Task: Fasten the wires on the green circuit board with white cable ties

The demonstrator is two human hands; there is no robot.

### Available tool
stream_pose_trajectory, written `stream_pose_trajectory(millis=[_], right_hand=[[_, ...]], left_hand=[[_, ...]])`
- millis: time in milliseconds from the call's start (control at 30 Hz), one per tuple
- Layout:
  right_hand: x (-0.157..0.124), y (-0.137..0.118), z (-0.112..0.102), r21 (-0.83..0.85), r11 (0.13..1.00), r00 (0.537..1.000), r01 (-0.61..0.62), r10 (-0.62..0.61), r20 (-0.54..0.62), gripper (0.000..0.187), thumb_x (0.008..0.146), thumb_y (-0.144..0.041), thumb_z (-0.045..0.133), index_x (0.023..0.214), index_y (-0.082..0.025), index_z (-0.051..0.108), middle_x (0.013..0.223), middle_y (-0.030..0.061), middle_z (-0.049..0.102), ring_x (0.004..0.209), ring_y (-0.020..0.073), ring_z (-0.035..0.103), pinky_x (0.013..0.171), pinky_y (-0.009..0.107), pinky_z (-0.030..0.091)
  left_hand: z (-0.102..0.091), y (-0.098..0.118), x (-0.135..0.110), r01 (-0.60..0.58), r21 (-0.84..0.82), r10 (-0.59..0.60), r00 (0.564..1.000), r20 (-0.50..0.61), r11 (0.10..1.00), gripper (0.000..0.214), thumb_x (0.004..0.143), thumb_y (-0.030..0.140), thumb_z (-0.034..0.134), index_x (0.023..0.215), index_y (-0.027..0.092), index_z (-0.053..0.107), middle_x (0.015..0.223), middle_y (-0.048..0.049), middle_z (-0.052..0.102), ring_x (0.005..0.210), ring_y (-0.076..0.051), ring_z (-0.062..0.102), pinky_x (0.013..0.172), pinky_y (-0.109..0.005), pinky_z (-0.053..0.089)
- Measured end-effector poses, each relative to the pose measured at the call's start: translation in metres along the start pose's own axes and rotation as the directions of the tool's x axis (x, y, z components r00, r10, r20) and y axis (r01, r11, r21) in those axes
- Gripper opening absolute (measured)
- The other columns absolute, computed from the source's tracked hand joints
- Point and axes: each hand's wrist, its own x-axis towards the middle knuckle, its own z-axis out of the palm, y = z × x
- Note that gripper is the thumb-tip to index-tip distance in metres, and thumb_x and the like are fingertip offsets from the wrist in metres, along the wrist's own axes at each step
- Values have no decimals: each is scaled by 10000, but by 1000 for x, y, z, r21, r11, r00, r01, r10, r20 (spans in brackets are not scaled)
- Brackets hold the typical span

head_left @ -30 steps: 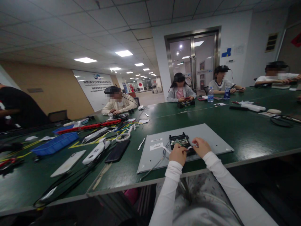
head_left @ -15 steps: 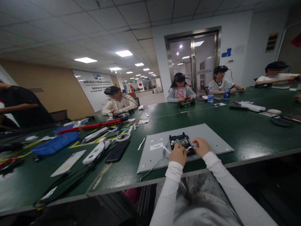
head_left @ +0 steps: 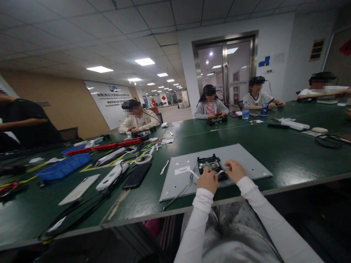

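A flat grey metal panel [head_left: 241, 155] lies on the table in front of me. Resting on it is a black plastic frame [head_left: 215, 157] with a green circuit board [head_left: 210, 168] inside. My left hand [head_left: 207, 180] is over the frame's near left side, its fingers closed on one end of a short white flat cable [head_left: 220, 172]. My right hand [head_left: 236, 171] is just right of the frame, fingers curled and pinched close to the cable's other end; what they hold, if anything, is too small to make out. Thin grey wires [head_left: 188, 184] run left from the board across the panel.
Left of the panel lie a black phone [head_left: 137, 175], a white power bank [head_left: 113, 176], a white phone [head_left: 79, 189], a tape roll [head_left: 143, 159] and a blue tray [head_left: 64, 167]. Several people sit around the green table [head_left: 296, 157]. Two bottles [head_left: 245, 110] stand at the far side.
The white flat cable between my hands has shifted slightly and shows as a thinner strip. Both hands stay in nearly the same place.
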Motion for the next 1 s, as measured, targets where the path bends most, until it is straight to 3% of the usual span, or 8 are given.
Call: stream_pose_trajectory(millis=[133, 600, 767, 1000], right_hand=[[-1, -1, 0, 2, 1000, 1000, 15, -15, 23, 280, 560, -35, 456, 784, -186, 531, 826, 18, 548, 757, 122, 483, 698, 228, 359], [0, 2, 1, 17, 1000, 999, 15, -15, 30, 379, 536, 49, 409, 798, -188, 546, 849, 19, 545, 767, 116, 485, 697, 221, 354], [0, 1, 1, 1, 1000, 1000, 0, 0, 14, 338, 568, 31, 408, 793, -186, 538, 837, 18, 553, 773, 114, 490, 706, 221, 351], [-2, -2, -2, -9, 1000, 999, 9, -9, 35, 247, 607, -84, 509, 826, -197, 533, 861, 21, 550, 784, 126, 490, 713, 234, 359]], left_hand=[[1, 0, -1, -48, -12, 48, 999, 18, 999, 243, 791, 237, 377, 913, 263, 586, 978, -33, 465, 808, -137, 533, 643, -247, 424], [-2, 3, -1, -2, 103, -1, 1000, 25, 995, 269, 805, 251, 330, 828, 201, 594, 988, -48, 466, 790, -137, 529, 590, -238, 419], [-9, 5, -2, 20, 102, -25, 999, 43, 995, 276, 807, 262, 333, 866, 211, 598, 989, -52, 462, 793, -144, 529, 593, -247, 427], [-15, 8, -4, -51, 5, 50, 994, 97, 999, 280, 795, 245, 375, 989, 273, 576, 1010, -40, 459, 787, -133, 536, 651, -246, 423]])
